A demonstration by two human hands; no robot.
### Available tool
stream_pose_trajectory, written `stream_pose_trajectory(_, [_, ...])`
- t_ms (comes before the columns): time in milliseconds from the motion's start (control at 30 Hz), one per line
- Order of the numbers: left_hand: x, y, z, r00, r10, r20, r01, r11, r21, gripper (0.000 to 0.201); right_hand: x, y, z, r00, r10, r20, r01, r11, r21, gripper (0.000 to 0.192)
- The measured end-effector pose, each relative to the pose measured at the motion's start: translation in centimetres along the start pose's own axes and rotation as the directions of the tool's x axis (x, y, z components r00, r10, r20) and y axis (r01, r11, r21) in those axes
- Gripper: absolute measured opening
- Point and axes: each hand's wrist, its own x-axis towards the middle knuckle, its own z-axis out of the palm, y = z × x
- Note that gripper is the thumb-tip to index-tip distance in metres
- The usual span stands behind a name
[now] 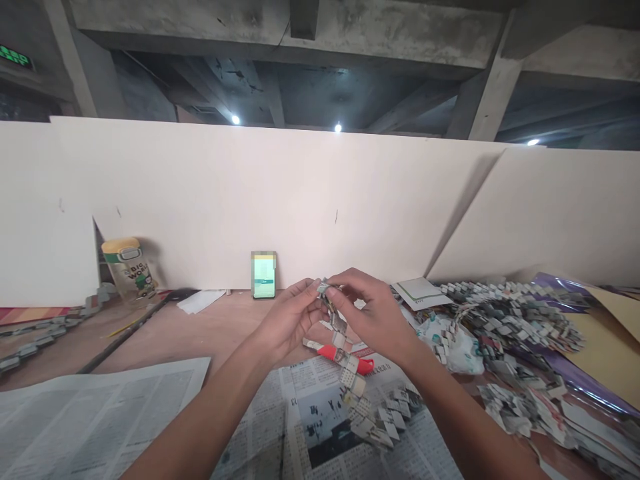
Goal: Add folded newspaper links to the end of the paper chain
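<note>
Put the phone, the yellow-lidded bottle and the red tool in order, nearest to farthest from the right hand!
1. Red tool: below the right hand, crossed by the folded-paper chain.
2. Phone: to the left, by the white board.
3. Yellow-lidded bottle: far left.

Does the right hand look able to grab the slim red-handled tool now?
Probably, but not freely: the right hand is pinching the folded grey newsprint chain, which lies across the red-handled tool.

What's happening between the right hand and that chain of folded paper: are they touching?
Touching. The head view shows the right hand with its thumb against the upper end of the chain of folded paper.
</note>
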Motion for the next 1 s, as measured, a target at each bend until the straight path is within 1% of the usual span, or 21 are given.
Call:
stream_pose_trajectory(100, [0.0,-0.1,0.0,1.000,0.000,-0.018,0.000,1.000,-0.012,0.012,0.0,-0.2,0.0,1.000,0.025,-0.007,-0.025,1.000,0.016,0.012])
stream_pose_trajectory(267, [-0.1,-0.2,0.2,0.999,-0.017,-0.036,0.016,1.000,-0.009,0.016,-0.1,-0.5,0.3,0.997,0.022,-0.070,-0.023,1.000,-0.004,0.012])
stream_pose_trajectory(400, [-0.1,-0.3,0.3,0.999,-0.012,-0.043,0.014,1.000,0.025,0.018,-0.1,-0.2,0.5,0.997,-0.027,-0.071,0.025,0.999,-0.035,0.013])
stream_pose_trajectory(567, [-0.1,-0.3,0.3,0.999,-0.007,-0.046,0.010,0.997,0.079,0.022,-0.2,0.3,0.8,0.992,-0.093,-0.085,0.081,0.988,-0.129,0.015])
stream_pose_trajectory(633, [-0.1,-0.3,0.3,0.999,-0.011,-0.048,0.015,0.995,0.094,0.022,-0.2,0.5,0.9,0.991,-0.111,-0.070,0.097,0.979,-0.177,0.015])
stream_pose_trajectory(767, [-0.2,-0.4,0.3,0.998,0.011,-0.070,-0.005,0.996,0.089,0.021,-0.2,0.9,0.8,0.992,-0.123,-0.003,0.117,0.952,-0.283,0.014])
stream_pose_trajectory(1000, [0.0,-0.7,0.2,0.995,0.015,-0.098,-0.006,0.995,0.096,0.025,-0.2,1.1,0.7,0.993,-0.096,0.062,0.113,0.914,-0.390,0.014])
